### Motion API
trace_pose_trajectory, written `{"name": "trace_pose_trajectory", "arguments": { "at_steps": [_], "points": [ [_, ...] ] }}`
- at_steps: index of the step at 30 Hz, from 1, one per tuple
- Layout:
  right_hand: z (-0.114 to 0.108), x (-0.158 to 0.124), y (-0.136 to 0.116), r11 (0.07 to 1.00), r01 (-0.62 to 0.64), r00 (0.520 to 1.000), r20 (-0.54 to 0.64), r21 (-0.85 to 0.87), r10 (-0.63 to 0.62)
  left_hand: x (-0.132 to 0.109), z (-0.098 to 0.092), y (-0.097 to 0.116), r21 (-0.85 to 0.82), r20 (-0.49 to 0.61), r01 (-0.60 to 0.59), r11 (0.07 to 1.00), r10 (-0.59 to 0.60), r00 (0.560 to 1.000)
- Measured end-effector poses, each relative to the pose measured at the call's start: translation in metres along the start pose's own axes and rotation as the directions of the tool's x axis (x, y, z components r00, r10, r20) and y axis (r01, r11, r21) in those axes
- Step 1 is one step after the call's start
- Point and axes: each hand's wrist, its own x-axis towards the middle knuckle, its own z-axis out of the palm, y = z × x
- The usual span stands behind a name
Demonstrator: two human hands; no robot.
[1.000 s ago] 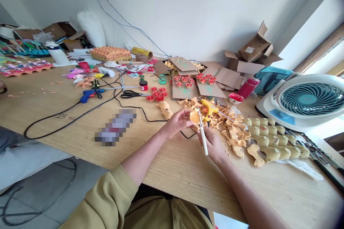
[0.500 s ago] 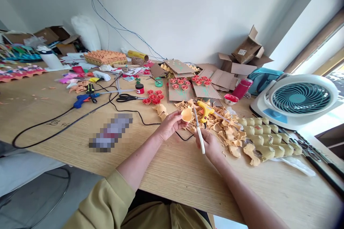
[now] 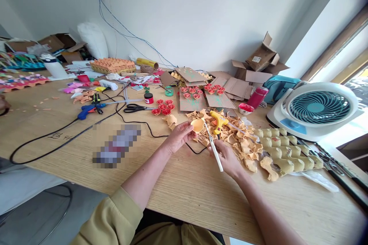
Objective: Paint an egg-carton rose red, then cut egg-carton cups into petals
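Note:
My left hand [image 3: 178, 138] pinches a small orange egg-carton cup [image 3: 197, 125] just above the wooden table [image 3: 184, 187]. My right hand [image 3: 227, 157] grips white-handled scissors [image 3: 214, 148], blades pointing up toward the cup's right edge. Right behind the cup lies a yellow glue gun [image 3: 217, 120] on a heap of orange carton scraps [image 3: 244, 139]. A cut egg carton [image 3: 287, 155] lies to the right of my right hand.
Red paper roses [image 3: 163, 108], black scissors [image 3: 135, 108], a red-lidded jar [image 3: 148, 98] and a blue glue gun [image 3: 87, 109] with black cables sit behind left. Cardboard sheets with roses [image 3: 195, 99] and a white fan [image 3: 316, 109] stand behind. Another person's hand [image 3: 2, 103] shows at far left.
The cup has shifted slightly left and away from the scissor blades, and my right hand has tilted the scissors. The view has drifted a little.

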Motion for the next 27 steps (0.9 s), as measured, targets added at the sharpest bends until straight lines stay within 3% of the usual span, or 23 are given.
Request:
{"name": "trace_pose_trajectory", "arguments": {
  "at_steps": [13, 27],
  "points": [
    [-0.0015, -0.0015, -0.0002, 0.999, 0.023, 0.999, 0.043, -0.042, -0.021, -0.0034, 0.0011, -0.0043, 0.230, 0.081, 0.052, 0.972, -0.072, 0.994],
    [-0.0042, -0.0010, -0.0023, 0.994, 0.030, 0.999, 0.033, -0.106, -0.026, -0.0052, -0.0007, 0.0004, 0.290, 0.099, 0.060, 0.955, -0.092, 0.991]
  ]
}}
